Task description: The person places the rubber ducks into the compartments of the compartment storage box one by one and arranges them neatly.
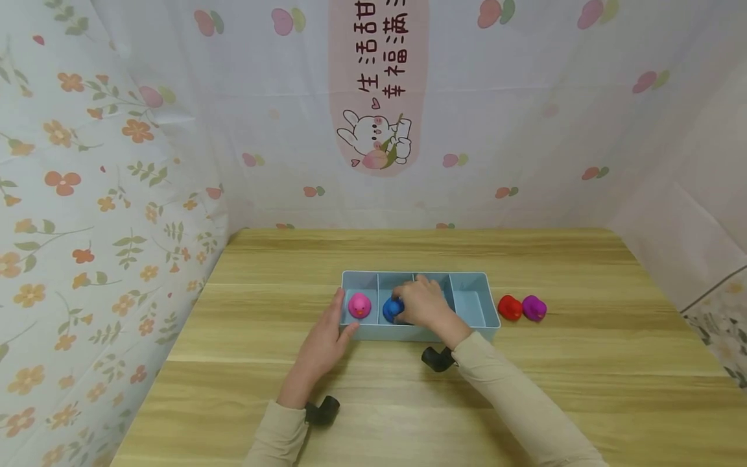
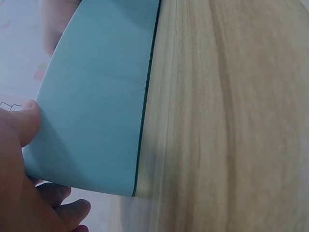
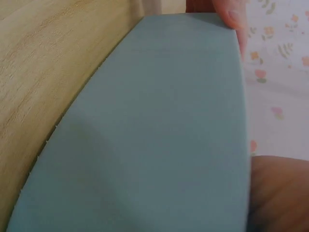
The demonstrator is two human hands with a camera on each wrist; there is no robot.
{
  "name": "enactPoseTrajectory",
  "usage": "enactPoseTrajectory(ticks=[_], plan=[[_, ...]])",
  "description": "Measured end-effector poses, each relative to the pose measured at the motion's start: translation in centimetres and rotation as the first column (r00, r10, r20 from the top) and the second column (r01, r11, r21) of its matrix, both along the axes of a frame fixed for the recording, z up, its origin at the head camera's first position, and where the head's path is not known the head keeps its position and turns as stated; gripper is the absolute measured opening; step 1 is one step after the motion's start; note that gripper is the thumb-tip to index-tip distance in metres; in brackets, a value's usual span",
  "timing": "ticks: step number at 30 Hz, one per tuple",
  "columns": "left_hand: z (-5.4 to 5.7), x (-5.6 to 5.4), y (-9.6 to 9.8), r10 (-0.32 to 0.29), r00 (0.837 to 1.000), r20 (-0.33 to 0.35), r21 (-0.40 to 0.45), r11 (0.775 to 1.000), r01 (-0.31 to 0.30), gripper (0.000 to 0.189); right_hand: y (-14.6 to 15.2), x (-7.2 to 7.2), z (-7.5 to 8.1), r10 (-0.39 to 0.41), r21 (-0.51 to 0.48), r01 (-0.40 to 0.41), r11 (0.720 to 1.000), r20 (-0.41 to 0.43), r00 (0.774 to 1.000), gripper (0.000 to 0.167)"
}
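Note:
A light blue four-compartment organizer box (image 1: 475,305) stands on the table. My left hand (image 1: 322,340) holds its left end, the fingers along the end wall and the thumb at the front rim. In the left wrist view that thumb (image 2: 30,121) touches the rim at the corner. A pink rubber duck (image 1: 359,305) sits in the leftmost compartment. Over the second compartment, my right hand (image 1: 423,301) pinches a blue rubber duck (image 1: 393,309) between thumb and fingers. This hand partly hides the third compartment. In the right wrist view the box's front wall (image 3: 145,121) hides the fingertips.
Just right of the box, a red duck (image 1: 510,308) and a purple duck (image 1: 534,308) sit side by side on the wooden table (image 1: 280,259). A patterned cloth (image 1: 262,130) hangs behind the table, with more cloth at both sides. Each wrist carries a black mount (image 1: 323,411).

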State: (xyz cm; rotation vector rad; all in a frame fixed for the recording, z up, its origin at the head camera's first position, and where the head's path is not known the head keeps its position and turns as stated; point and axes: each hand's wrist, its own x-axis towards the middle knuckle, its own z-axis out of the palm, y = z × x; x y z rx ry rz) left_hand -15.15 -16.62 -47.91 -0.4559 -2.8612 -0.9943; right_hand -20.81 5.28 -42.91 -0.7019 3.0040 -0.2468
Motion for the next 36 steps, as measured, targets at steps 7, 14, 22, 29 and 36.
enactPoseTrajectory(ticks=[7,14,22,29,36], plan=[[-0.1,0.0,0.0,0.006,1.000,-0.005,0.006,1.000,-0.006,0.075,0.9,0.0,1.1,0.032,-0.070,-0.035,0.997,-0.039,0.999,0.037],[-0.1,0.0,0.0,0.009,1.000,0.007,0.013,1.000,-0.009,0.075,1.7,-0.1,1.9,0.074,-0.159,-0.078,0.984,-0.032,0.997,0.030],[-0.3,-0.1,0.1,0.009,1.000,-0.006,0.007,1.000,-0.009,0.074,2.8,-0.1,2.9,0.081,-0.211,-0.087,0.974,-0.034,0.996,0.025],[-0.1,0.0,0.1,0.005,1.000,0.004,0.009,1.000,-0.005,0.074,4.3,-0.1,3.5,0.100,-0.270,-0.103,0.957,-0.024,0.995,0.021],[0.0,0.0,0.3,0.009,1.000,0.008,0.015,1.000,-0.009,0.074,6.0,0.0,3.8,0.078,-0.312,-0.063,0.948,0.037,0.996,0.021]])
